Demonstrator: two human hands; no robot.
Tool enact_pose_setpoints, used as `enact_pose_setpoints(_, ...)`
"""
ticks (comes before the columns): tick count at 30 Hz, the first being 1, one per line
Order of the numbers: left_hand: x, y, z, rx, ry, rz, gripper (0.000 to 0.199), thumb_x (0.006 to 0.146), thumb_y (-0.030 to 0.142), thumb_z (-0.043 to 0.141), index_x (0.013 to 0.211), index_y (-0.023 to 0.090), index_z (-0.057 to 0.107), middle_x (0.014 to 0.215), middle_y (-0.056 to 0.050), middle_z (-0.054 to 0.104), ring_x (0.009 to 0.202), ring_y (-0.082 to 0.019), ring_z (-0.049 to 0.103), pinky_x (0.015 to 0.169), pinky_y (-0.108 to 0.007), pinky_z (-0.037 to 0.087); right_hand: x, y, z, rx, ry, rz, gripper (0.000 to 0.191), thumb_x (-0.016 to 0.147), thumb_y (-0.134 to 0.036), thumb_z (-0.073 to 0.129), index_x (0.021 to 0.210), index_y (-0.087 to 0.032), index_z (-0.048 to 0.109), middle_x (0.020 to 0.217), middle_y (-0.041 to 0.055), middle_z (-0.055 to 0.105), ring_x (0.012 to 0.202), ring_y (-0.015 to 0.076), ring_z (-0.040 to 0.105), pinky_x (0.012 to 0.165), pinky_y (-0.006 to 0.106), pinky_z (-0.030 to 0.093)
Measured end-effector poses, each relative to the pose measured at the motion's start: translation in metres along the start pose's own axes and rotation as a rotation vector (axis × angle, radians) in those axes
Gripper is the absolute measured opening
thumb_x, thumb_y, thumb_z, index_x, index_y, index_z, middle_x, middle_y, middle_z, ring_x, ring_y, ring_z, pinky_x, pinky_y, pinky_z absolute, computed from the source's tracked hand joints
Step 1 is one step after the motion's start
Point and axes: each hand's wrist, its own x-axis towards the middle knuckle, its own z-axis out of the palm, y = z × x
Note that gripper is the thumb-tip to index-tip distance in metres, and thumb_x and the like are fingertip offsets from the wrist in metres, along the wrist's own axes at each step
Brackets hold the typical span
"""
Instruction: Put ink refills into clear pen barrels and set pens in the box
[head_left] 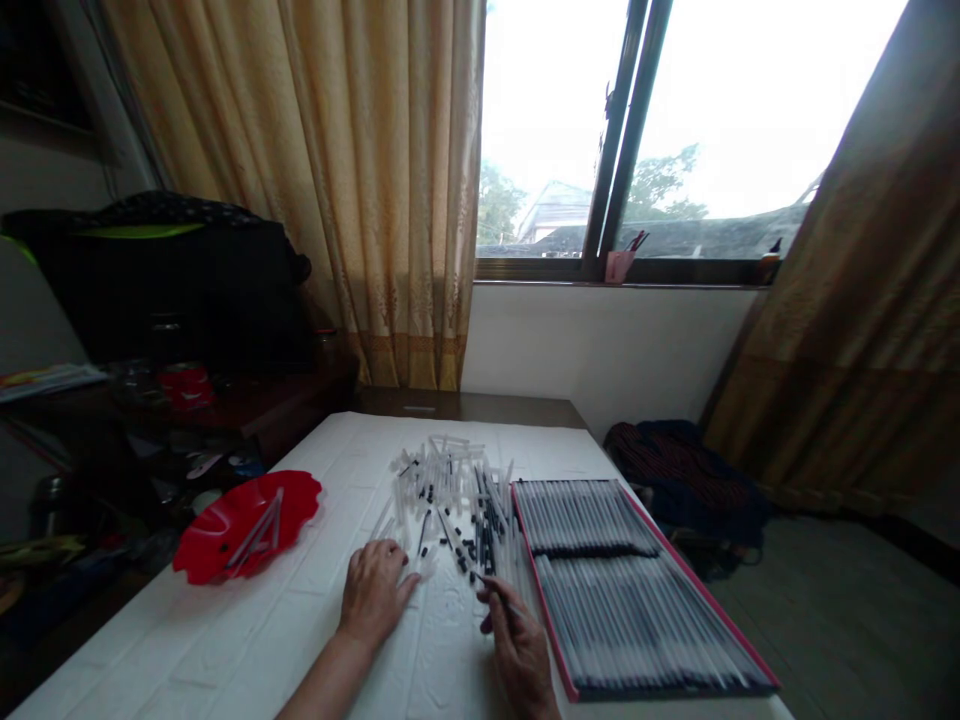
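- Our left hand (373, 595) lies palm down at the edge of the loose heap of clear plastic tubes (450, 490), fingers slightly spread and relaxed — holding nothing we can make out.
- Our right hand (519, 655) pinches one thin dark-tipped tube (496, 588) between thumb and fingers, by the heap's near edge.
- We are working at the heap: the red-rimmed tray (546, 610), laid with rows of tubes, lies just right of it; the wavy red dish (196, 545), holding a few tubes, sits left, both on the white table cover (187, 640).
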Motion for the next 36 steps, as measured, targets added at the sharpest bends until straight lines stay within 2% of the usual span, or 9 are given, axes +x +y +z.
enact_pose_setpoints(5,0.005,-0.002,0.004,0.011,-0.037,-0.022,0.011,0.078,0.028,0.061,0.084,0.02,0.067,0.095,-0.005,0.067,0.097,-0.024,0.057,0.085,-0.036,0.037,0.003,0.002,-0.003,-0.002,0.044,0.0,0.039,0.084,-0.051,0.055,0.098,-0.018,0.07,0.083,0.0052,0.069,0.053,0.0123,0.059,0.054,0.023,0.05)
enact_pose_setpoints(9,0.013,-0.003,0.002,0.022,-0.047,-0.018,0.013,0.08,0.03,0.06,0.086,0.021,0.067,0.096,-0.005,0.067,0.098,-0.023,0.056,0.085,-0.035,0.036,0.005,-0.001,-0.003,0.044,0.132,0.04,0.042,0.082,-0.054,0.055,0.097,-0.017,0.07,0.074,0.0028,0.068,0.052,0.013,0.058,0.054,0.022,0.05)
enact_pose_setpoints(13,0.027,0.0,0.0,0.033,-0.045,0.009,0.013,0.081,0.029,0.06,0.089,0.021,0.067,0.097,-0.006,0.066,0.098,-0.024,0.055,0.084,-0.036,0.037,0.007,0.001,-0.004,0.029,0.104,0.058,0.045,0.082,-0.056,0.054,0.098,-0.017,0.07,0.075,0.0033,0.07,0.053,0.0139,0.06,0.055,0.023,0.05)
enact_pose_setpoints(18,0.049,0.024,0.008,0.016,-0.076,0.212,0.02,0.082,0.02,0.06,0.099,0.029,0.067,0.102,-0.003,0.065,0.103,-0.021,0.053,0.088,-0.034,0.035,0.009,0.002,-0.006,0.011,0.115,0.069,0.048,0.082,-0.058,0.051,0.098,-0.016,0.069,0.077,0.0047,0.071,0.053,0.0146,0.061,0.056,0.024,0.051)
enact_pose_setpoints(21,0.059,0.041,0.019,0.014,-0.116,0.371,0.018,0.082,0.02,0.063,0.094,0.033,0.07,0.099,-0.002,0.066,0.101,-0.02,0.053,0.087,-0.034,0.036,0.01,0.002,-0.005,0.001,0.141,0.08,0.05,0.082,-0.06,0.05,0.098,-0.016,0.068,0.077,0.0048,0.071,0.051,0.014,0.061,0.058,0.025,0.051)
enact_pose_setpoints(27,0.07,0.05,0.035,0.043,-0.123,0.57,0.009,0.083,0.018,0.062,0.082,0.024,0.07,0.088,-0.005,0.067,0.092,-0.02,0.055,0.084,-0.036,0.038,0.011,-0.002,-0.005,0.023,0.166,0.096,0.056,0.078,-0.065,0.05,0.096,-0.015,0.067,0.075,0.0046,0.071,0.047,0.0133,0.06,0.054,0.026,0.051)
enact_pose_setpoints(31,0.072,0.047,0.028,0.032,-0.096,0.675,0.01,0.083,0.015,0.061,0.078,0.022,0.066,0.081,-0.003,0.067,0.085,-0.019,0.057,0.083,-0.032,0.039,0.012,-0.003,-0.006,0.018,0.163,0.108,0.058,0.076,-0.068,0.05,0.094,-0.016,0.068,0.075,0.0045,0.07,0.048,0.0131,0.061,0.056,0.026,0.052)
enact_pose_setpoints(36,0.058,0.038,0.009,-0.017,-0.007,0.673,0.012,0.088,0.016,0.054,0.086,0.023,0.063,0.082,-0.002,0.068,0.085,-0.018,0.06,0.08,-0.031,0.042,0.011,0.002,-0.007,0.037,0.176,0.094,0.056,0.077,-0.067,0.051,0.094,-0.016,0.068,0.071,0.0034,0.069,0.048,0.0136,0.059,0.047,0.025,0.048)
